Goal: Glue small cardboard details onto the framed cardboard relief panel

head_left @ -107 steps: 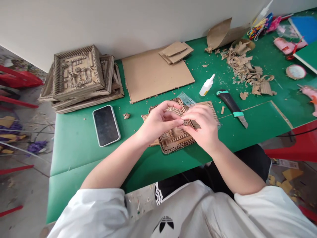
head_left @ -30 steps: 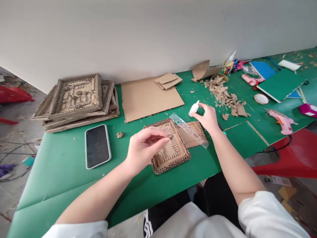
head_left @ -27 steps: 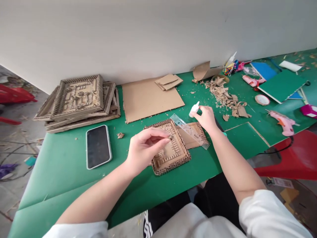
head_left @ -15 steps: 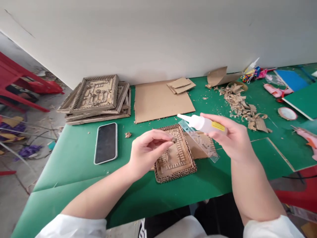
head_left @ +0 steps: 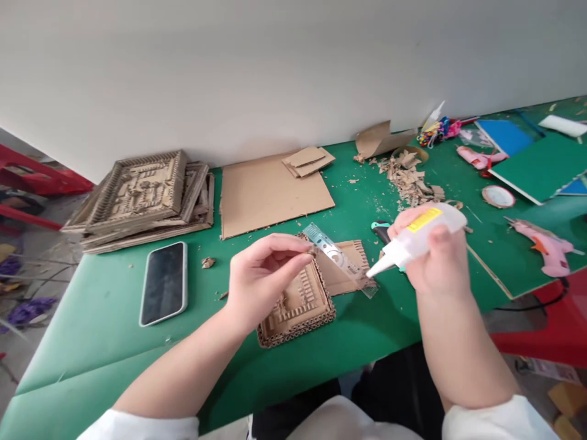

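Observation:
My left hand [head_left: 263,278] is closed in a pinch on a small cardboard piece [head_left: 312,250], mostly hidden by the fingertips. Below it lies a framed cardboard relief panel [head_left: 308,292] with corrugated strips inside, partly covered by the hand. My right hand [head_left: 435,269] grips a white glue bottle [head_left: 440,229] with a yellow label, its nozzle tilted down and to the left, apart from the panel. Between the hands, a clear ruler [head_left: 337,258] rests across a flat cardboard piece [head_left: 342,284]. A black and teal tool [head_left: 380,231] is partly hidden behind the bottle.
A phone [head_left: 164,284] lies left, before stacked cardboard panels [head_left: 137,189]. A cardboard sheet [head_left: 261,201] sits by the wall. Cardboard scraps [head_left: 410,180], a tape roll [head_left: 498,196], and a pink glue gun [head_left: 545,244] are on the right of the green table [head_left: 105,318].
The glue bottle has turned from nozzle pointing up-left to nozzle pointing down-left. My left hand keeps its pinch on the small piece. The view has swung right.

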The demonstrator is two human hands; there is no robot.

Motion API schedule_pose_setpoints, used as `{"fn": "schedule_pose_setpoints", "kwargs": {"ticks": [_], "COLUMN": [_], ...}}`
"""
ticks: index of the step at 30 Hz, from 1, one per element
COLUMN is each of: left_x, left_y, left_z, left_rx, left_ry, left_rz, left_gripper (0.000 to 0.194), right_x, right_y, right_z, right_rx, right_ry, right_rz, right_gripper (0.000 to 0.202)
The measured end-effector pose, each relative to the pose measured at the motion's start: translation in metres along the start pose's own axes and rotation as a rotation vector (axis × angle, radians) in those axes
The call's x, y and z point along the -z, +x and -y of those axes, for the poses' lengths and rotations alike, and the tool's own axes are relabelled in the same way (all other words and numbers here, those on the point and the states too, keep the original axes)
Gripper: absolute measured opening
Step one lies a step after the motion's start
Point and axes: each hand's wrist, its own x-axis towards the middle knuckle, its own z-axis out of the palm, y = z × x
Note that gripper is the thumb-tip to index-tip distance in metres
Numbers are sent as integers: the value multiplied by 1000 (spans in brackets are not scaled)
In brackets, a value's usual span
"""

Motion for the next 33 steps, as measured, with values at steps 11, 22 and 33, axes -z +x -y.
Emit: {"fn": "schedule_pose_setpoints", "kwargs": {"ticks": [11,22,33], "left_x": [-55,-127,-124], "left_y": [-29,-71,-74], "left_z": [-21,54,60], "left_rx": [-101,139,3], "left_ry": [-35,24,228], "left_rz": [-39,-35,1], "left_gripper": [20,7,11], "right_x": [12,45,92], "right_y": [-8,-15,-16], "right_z": [12,10,-11], "right_rx": [150,344,-44], "right_ry": [-360,-829,-628], "right_rz": [-153,90,379], "right_gripper": [47,11,36]}}
